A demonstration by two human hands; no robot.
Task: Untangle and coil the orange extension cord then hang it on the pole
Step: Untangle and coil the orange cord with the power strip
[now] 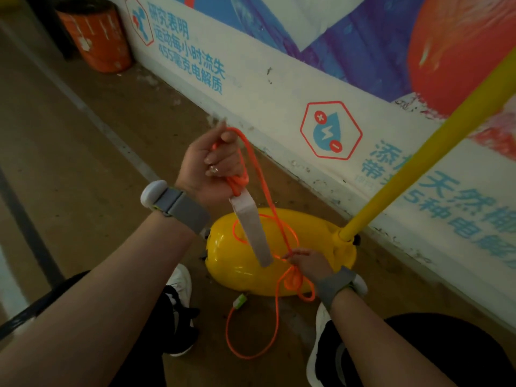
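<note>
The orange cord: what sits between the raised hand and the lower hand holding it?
In the head view, orange cord strands run from the left hand down to the right hand, a grey strap hanging beside them.

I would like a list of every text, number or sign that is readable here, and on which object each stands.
"研究表明 运动每小时流失 455毫克电解质": blue print, wall banner, upper left.
"5种电解": same banner, lower right; above it "添", "带", "天然", the rest hidden by the yellow pole or blurred.
Hexagon sign: plus, minus, lightning bolt in a drop; no words.
Orange bin: white marks, too blurred to read.
</note>
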